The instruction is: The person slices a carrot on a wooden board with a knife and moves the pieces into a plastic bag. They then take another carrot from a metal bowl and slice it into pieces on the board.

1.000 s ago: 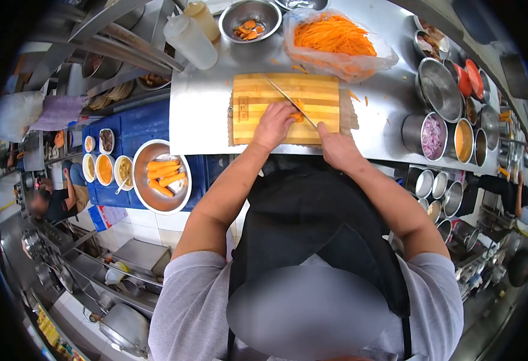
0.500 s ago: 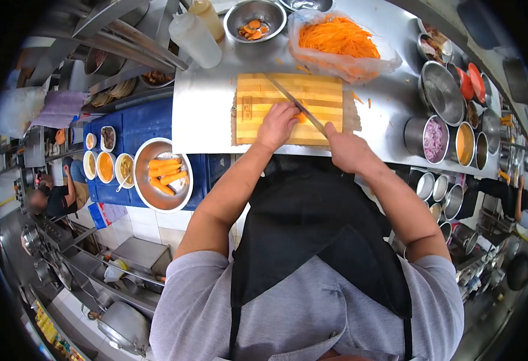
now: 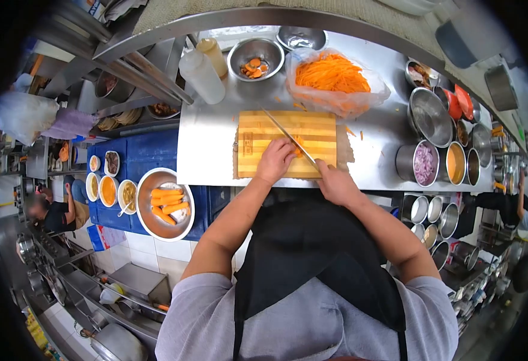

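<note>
At five o'clock on the board (image 3: 259, 126), the right hand (image 3: 335, 184) wraps its fingers round the knife (image 3: 286, 133); the left hand (image 3: 276, 161) holds carrot (image 3: 299, 148) with bent fingers.

The tabletop (image 3: 207, 162) is smooth, shiny metal. The striped cutting board (image 3: 318, 127) is wood, and the apron (image 3: 312, 240) is dull black cloth.

Steel table (image 3: 213, 141): brown mat (image 3: 345, 145) under cutting board (image 3: 315, 125), bag of orange shreds (image 3: 336, 81), metal bowl (image 3: 238, 50), two bottles (image 3: 204, 78).
</note>
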Tool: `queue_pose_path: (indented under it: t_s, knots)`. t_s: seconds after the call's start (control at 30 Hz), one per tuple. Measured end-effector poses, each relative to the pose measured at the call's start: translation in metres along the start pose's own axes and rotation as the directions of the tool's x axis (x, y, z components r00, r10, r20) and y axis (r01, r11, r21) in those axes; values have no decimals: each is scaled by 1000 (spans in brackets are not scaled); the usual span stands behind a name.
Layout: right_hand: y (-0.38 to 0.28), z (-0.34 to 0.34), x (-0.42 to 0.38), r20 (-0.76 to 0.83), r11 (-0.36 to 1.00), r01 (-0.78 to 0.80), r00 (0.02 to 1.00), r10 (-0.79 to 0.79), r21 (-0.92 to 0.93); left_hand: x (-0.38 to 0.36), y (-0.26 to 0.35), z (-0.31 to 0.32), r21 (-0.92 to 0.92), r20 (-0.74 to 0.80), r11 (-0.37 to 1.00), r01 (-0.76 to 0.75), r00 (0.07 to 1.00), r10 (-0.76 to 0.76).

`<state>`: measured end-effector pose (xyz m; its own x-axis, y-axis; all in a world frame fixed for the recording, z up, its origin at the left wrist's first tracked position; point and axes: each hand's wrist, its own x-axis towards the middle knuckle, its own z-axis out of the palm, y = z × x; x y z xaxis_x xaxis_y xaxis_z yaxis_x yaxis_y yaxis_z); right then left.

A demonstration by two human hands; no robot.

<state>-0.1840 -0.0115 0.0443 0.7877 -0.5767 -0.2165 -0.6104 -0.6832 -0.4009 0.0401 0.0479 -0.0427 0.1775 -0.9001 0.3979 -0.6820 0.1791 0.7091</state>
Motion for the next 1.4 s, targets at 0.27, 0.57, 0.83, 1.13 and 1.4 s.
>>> queue_pose_path:
  t_s: [0.27,0.57,0.83,1.13,1.4]
  knots:
    - [-13,-29,0,223,985,-134,962,157,-112,0,2,-4,-16,-35,999,-51,998,51]
    - [-47,-98,8,398,975,-126,897,190,-182,3,3,-6,-14,14,1000,-21,1000,21]
    - [-9,-9,5,229,986,-136,961,155,-99,2,0,-4,-31,11,999,-24,1000,24]
    - [-13,-19,3,240,975,-154,952,190,-162,3,1,-5,-48,18,999,-5,1000,6]
    - [-33,-62,-1,269,983,-125,950,158,-137,4,-3,-1,1,-18,1000,-27,999,27]
